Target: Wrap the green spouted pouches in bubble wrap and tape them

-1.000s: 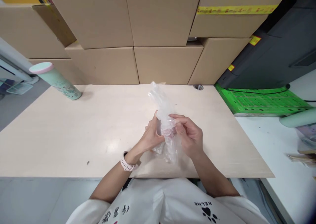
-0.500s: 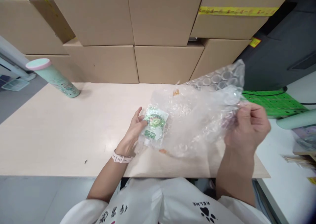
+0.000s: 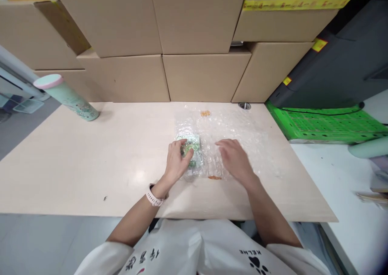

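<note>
Clock positions taken from the packet, 12 o'clock being straight ahead of me.

Item: 1 green-and-white packet (image 3: 195, 147), lying flat on the worktop (image 3: 91, 157) in front of me, at the left end of the clear bubble wrap (image 3: 230, 123). Wrap spread flat, running out toward 3 o'clock; whether a layer also covers the packet, I cannot tell.

Item: my left hand (image 3: 178, 159), at 9 o'clock, thumb and fingers spread apart and touching the packet's face. Pale watch strap (image 3: 154, 197) on the wrist.

Item: my right hand (image 3: 236, 159), at 3 o'clock, blurred, fingers loosely extended over the wrap, grasping nothing. Contact with the wrap: I cannot tell.

Item: 2 orange-brown patches on the wrap, the far patch (image 3: 205, 113) at 1 o'clock, the near patch (image 3: 214, 177) between 4 and 5.

Item: 1 mint tumbler (image 3: 68, 97), pink-rimmed, at 10 o'clock.

Item: cardboard boxes (image 3: 206, 79), stacked behind the worktop, at 12 o'clock.

Item: 1 green crate (image 3: 327, 123), between 2 and 3 o'clock, dark grey case (image 3: 333, 77) above it.
</note>
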A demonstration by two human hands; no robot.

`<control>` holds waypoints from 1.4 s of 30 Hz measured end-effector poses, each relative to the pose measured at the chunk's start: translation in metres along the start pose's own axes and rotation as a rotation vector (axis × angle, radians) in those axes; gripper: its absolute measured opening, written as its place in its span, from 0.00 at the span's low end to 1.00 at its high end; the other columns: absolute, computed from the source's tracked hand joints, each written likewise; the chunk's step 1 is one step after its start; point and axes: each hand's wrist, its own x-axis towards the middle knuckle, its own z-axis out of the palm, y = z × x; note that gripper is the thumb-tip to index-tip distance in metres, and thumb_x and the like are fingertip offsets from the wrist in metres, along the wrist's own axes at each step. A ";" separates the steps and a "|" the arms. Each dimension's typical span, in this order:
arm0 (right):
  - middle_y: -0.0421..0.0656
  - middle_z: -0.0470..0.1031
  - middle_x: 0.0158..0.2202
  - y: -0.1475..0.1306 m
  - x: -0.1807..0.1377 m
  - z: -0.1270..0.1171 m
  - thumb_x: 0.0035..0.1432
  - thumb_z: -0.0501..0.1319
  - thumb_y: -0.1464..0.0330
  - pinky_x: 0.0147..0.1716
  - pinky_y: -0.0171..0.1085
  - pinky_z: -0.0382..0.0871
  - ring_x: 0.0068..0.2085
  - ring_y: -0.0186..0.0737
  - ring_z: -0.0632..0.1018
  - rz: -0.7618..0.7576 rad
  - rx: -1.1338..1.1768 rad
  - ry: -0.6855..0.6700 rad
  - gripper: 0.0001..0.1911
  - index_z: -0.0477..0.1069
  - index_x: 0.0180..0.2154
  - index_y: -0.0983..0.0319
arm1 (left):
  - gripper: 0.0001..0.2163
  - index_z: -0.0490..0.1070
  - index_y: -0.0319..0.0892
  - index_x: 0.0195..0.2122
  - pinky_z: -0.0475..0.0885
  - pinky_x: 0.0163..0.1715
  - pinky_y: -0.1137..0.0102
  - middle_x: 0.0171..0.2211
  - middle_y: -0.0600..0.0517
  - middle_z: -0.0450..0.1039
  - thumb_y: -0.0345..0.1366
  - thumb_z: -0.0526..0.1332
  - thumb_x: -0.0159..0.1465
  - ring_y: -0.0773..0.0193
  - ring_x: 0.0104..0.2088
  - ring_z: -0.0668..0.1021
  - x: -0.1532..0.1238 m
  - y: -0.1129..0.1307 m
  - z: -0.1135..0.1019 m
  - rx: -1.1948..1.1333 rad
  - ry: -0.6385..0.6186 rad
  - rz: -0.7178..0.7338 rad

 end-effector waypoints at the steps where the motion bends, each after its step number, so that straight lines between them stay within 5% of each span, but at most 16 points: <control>1: 0.47 0.80 0.40 -0.008 -0.001 0.013 0.65 0.51 0.60 0.42 0.52 0.75 0.44 0.50 0.80 -0.045 0.006 -0.056 0.16 0.78 0.38 0.53 | 0.16 0.70 0.44 0.52 0.68 0.53 0.51 0.46 0.44 0.71 0.42 0.61 0.63 0.49 0.49 0.71 0.001 -0.001 0.001 -0.028 -0.006 -0.024; 4: 0.42 0.77 0.54 -0.036 -0.008 0.034 0.65 0.53 0.66 0.54 0.59 0.71 0.57 0.53 0.75 -0.170 0.029 -0.235 0.16 0.76 0.47 0.48 | 0.19 0.67 0.45 0.54 0.70 0.50 0.54 0.48 0.45 0.71 0.45 0.61 0.64 0.53 0.47 0.74 0.007 -0.004 -0.002 -0.181 -0.020 -0.128; 9: 0.34 0.60 0.68 -0.078 -0.009 0.033 0.67 0.53 0.71 0.66 0.60 0.59 0.70 0.47 0.59 -0.196 0.136 -0.522 0.28 0.60 0.65 0.43 | 0.24 0.63 0.45 0.57 0.73 0.49 0.57 0.50 0.45 0.71 0.50 0.60 0.63 0.55 0.47 0.77 0.018 -0.002 -0.017 -0.465 -0.091 -0.284; 13: 0.31 0.54 0.70 -0.085 -0.006 0.035 0.67 0.52 0.71 0.68 0.58 0.55 0.72 0.46 0.54 -0.196 0.151 -0.598 0.28 0.61 0.65 0.44 | 0.25 0.66 0.45 0.56 0.71 0.52 0.57 0.52 0.44 0.73 0.53 0.58 0.63 0.53 0.51 0.77 0.025 0.000 -0.036 -0.585 -0.191 -0.357; 17: 0.38 0.58 0.70 -0.074 -0.014 0.046 0.66 0.55 0.67 0.68 0.59 0.54 0.72 0.49 0.52 -0.156 0.105 -0.527 0.24 0.65 0.63 0.50 | 0.31 0.63 0.47 0.62 0.71 0.53 0.58 0.59 0.43 0.69 0.52 0.65 0.59 0.51 0.56 0.73 0.020 0.000 -0.044 -0.454 -0.312 -0.220; 22: 0.45 0.47 0.73 -0.060 -0.026 0.054 0.53 0.67 0.59 0.62 0.68 0.57 0.71 0.65 0.52 0.093 0.043 -0.353 0.46 0.50 0.69 0.49 | 0.41 0.56 0.53 0.68 0.73 0.49 0.56 0.63 0.44 0.64 0.42 0.71 0.54 0.48 0.54 0.74 0.010 -0.006 -0.037 -0.107 -0.308 0.003; 26: 0.49 0.49 0.72 -0.059 -0.030 0.055 0.52 0.65 0.66 0.62 0.65 0.58 0.68 0.65 0.58 0.102 -0.003 -0.336 0.43 0.54 0.67 0.52 | 0.43 0.57 0.53 0.68 0.63 0.62 0.49 0.65 0.43 0.61 0.46 0.73 0.53 0.43 0.64 0.66 0.005 -0.001 -0.035 -0.044 -0.310 0.090; 32: 0.55 0.54 0.70 -0.058 -0.031 0.055 0.53 0.57 0.74 0.62 0.60 0.60 0.67 0.60 0.59 0.084 -0.068 -0.317 0.40 0.54 0.68 0.63 | 0.43 0.54 0.54 0.69 0.55 0.67 0.44 0.72 0.45 0.49 0.41 0.72 0.53 0.43 0.72 0.52 -0.008 0.003 -0.015 0.110 -0.515 0.377; 35: 0.55 0.56 0.69 -0.051 -0.030 0.054 0.55 0.56 0.73 0.61 0.59 0.62 0.64 0.60 0.62 0.076 -0.100 -0.311 0.35 0.59 0.66 0.64 | 0.26 0.65 0.49 0.61 0.63 0.63 0.47 0.63 0.44 0.66 0.34 0.64 0.60 0.46 0.65 0.67 -0.020 -0.007 -0.015 0.085 -0.364 0.297; 38: 0.53 0.59 0.67 -0.046 -0.029 0.052 0.60 0.55 0.71 0.59 0.58 0.63 0.61 0.59 0.65 0.066 -0.119 -0.282 0.30 0.62 0.65 0.61 | 0.13 0.71 0.49 0.51 0.73 0.51 0.51 0.45 0.45 0.77 0.35 0.58 0.66 0.50 0.49 0.79 -0.032 -0.018 -0.030 -0.030 0.010 0.080; 40: 0.54 0.61 0.66 -0.043 -0.029 0.052 0.63 0.53 0.70 0.58 0.57 0.63 0.60 0.58 0.66 0.064 -0.125 -0.254 0.29 0.62 0.65 0.62 | 0.14 0.68 0.50 0.54 0.73 0.49 0.51 0.45 0.44 0.75 0.36 0.55 0.68 0.50 0.49 0.78 -0.036 -0.019 -0.039 -0.049 0.141 0.030; 42: 0.54 0.61 0.66 -0.042 -0.029 0.052 0.63 0.54 0.69 0.58 0.58 0.63 0.60 0.59 0.66 0.052 -0.131 -0.247 0.29 0.62 0.65 0.62 | 0.17 0.67 0.50 0.55 0.73 0.50 0.54 0.47 0.44 0.75 0.35 0.59 0.65 0.51 0.51 0.77 -0.036 -0.017 -0.039 -0.068 0.137 0.027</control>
